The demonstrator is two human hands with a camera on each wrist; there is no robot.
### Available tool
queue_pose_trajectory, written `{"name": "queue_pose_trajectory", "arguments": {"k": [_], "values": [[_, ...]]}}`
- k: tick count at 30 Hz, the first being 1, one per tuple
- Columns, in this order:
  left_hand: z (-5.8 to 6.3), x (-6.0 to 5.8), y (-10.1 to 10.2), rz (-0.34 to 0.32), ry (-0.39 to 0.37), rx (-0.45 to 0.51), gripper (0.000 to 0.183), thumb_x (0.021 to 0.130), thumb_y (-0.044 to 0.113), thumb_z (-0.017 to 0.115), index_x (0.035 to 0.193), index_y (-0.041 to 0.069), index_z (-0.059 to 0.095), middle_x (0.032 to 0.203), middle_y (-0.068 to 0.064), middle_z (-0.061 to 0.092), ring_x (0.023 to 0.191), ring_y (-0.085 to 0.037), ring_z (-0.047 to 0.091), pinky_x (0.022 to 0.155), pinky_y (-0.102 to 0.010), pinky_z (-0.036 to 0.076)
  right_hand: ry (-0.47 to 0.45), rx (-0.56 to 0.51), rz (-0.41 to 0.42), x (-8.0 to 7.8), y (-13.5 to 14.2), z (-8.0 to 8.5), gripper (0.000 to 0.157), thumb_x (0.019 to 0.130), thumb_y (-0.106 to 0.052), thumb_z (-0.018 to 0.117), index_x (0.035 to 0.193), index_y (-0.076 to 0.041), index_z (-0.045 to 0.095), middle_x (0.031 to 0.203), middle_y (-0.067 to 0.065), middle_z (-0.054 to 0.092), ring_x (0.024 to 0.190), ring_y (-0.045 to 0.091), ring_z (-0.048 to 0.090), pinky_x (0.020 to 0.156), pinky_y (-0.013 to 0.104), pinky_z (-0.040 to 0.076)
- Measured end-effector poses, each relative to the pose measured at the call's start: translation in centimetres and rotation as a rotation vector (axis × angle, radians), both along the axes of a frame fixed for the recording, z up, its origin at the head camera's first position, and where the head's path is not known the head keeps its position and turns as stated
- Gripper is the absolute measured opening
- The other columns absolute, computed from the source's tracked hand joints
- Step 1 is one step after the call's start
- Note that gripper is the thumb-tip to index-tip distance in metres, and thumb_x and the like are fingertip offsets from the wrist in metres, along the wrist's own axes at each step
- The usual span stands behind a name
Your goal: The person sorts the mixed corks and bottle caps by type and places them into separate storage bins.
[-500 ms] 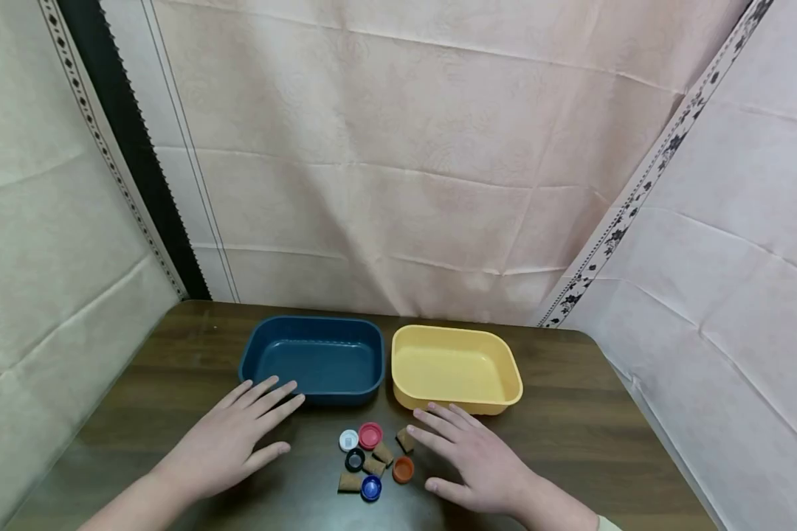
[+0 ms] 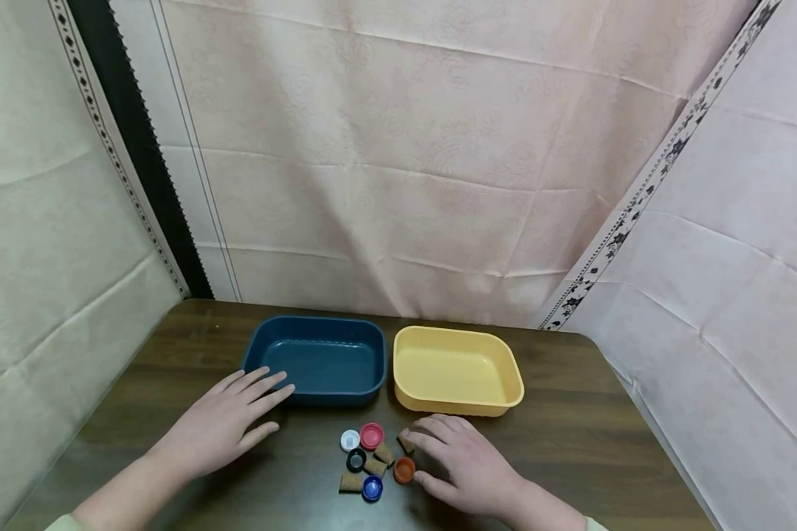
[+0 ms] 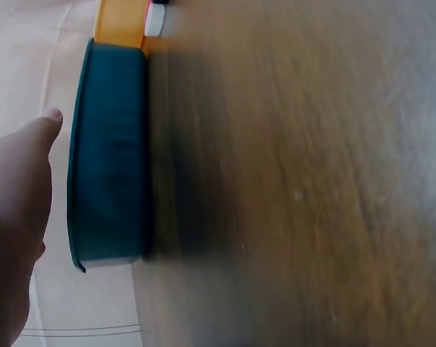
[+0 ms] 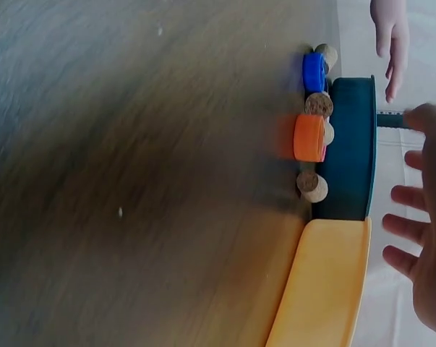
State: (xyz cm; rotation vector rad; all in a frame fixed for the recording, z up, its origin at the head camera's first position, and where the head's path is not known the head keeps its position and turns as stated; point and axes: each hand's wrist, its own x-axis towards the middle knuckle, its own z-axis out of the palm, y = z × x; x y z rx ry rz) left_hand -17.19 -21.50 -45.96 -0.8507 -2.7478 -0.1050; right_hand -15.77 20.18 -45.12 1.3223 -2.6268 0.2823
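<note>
No legible txt, labels, brands or nos. in any view. White cap [image 2: 350,440]: poss. faint grey print on top, too small/blurry to read.

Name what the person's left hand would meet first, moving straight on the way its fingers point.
The left hand would probably meet the dark-blue, rectangular plastic basin first, though depth is unclear and it might pass over the top.
</note>
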Motion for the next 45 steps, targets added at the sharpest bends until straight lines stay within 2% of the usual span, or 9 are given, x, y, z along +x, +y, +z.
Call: {"name": "queue_pose_trajectory", "arguments": {"k": [6,10,13,19,24,33,39,45], "values": [[-0.3,-0.9,-0.5,-0.023,0.02,-0.019,0.054,0.096,0.037,0.064,0.146,0.025,0.051,0.15,0.0,0.048,0.139,-0.029,0.042,0.113,-0.054,0.032,-0.036,-0.003,-0.073,0.1,-0.6,-0.3,0.041,0.093,-0.037,0.066,0.131,-0.024,0.063,0.117,-0.012,0.062,0.103,0.007,0.054,0.086,0.033,0.049],[-0.4,-1.4,-0.8,-0.048,0.07,-0.019,0.054,0.092,0.029,0.07,0.144,0.025,0.055,0.147,-0.002,0.051,0.136,-0.029,0.046,0.11,-0.054,0.036,-0.077,0.029,-0.102,0.2,-0.8,-0.6,0.038,0.094,-0.039,0.065,0.127,-0.022,0.065,0.108,-0.012,0.063,0.091,0.006,0.05,0.076,0.027,0.045],[-0.4,-1.6,-1.0,-0.076,0.099,-0.011,0.054,0.09,0.024,0.073,0.142,0.025,0.057,0.145,-0.003,0.054,0.133,-0.03,0.049,0.108,-0.054,0.039,-0.123,0.059,-0.118,0.3,-1.0,-0.9,0.037,0.094,-0.041,0.064,0.126,-0.022,0.067,0.105,-0.013,0.063,0.087,0.006,0.048,0.074,0.026,0.044],[-0.6,-1.4,-1.6,-0.07,0.095,-0.03,0.064,0.083,0.006,0.077,0.141,0.024,0.058,0.143,-0.004,0.056,0.131,-0.031,0.051,0.106,-0.056,0.04,-0.192,0.079,-0.124,0.3,-1.9,-1.7,0.039,0.096,-0.047,0.06,0.128,-0.024,0.066,0.103,-0.015,0.06,0.086,0.003,0.048,0.074,0.026,0.046],[-0.8,-1.8,-1.4,-0.087,0.075,-0.055,0.074,0.081,-0.008,0.072,0.145,0.025,0.054,0.145,-0.004,0.053,0.133,-0.031,0.049,0.107,-0.056,0.039,-0.179,0.077,-0.137,0.5,-2.1,-2.1,0.036,0.094,-0.047,0.063,0.124,-0.027,0.066,0.096,-0.015,0.056,0.083,0.002,0.047,0.074,0.026,0.046],[-1.0,-2.2,-1.1,-0.088,0.053,-0.063,0.081,0.079,-0.018,0.066,0.146,0.026,0.051,0.143,-0.004,0.056,0.132,-0.031,0.051,0.108,-0.055,0.039,-0.204,0.073,-0.134,0.4,-2.1,-2.2,0.039,0.095,-0.048,0.062,0.128,-0.028,0.063,0.101,-0.013,0.057,0.086,0.003,0.049,0.081,0.03,0.05],[-1.2,-2.3,-1.0,-0.069,0.011,-0.059,0.086,0.081,-0.023,0.059,0.149,0.027,0.047,0.146,-0.004,0.053,0.134,-0.031,0.048,0.11,-0.055,0.037,-0.232,0.07,-0.147,0.3,-2.4,-2.4,0.04,0.094,-0.048,0.064,0.129,-0.029,0.063,0.103,-0.013,0.057,0.085,0.002,0.05,0.076,0.025,0.05],[-1.4,-2.3,-1.1,-0.056,0.007,-0.052,0.086,0.081,-0.022,0.059,0.15,0.028,0.045,0.146,-0.003,0.052,0.135,-0.03,0.047,0.111,-0.055,0.035,-0.27,0.078,-0.169,0.3,-2.9,-2.3,0.042,0.092,-0.048,0.066,0.13,-0.03,0.062,0.102,-0.014,0.056,0.084,0.002,0.049,0.073,0.023,0.05]]}}
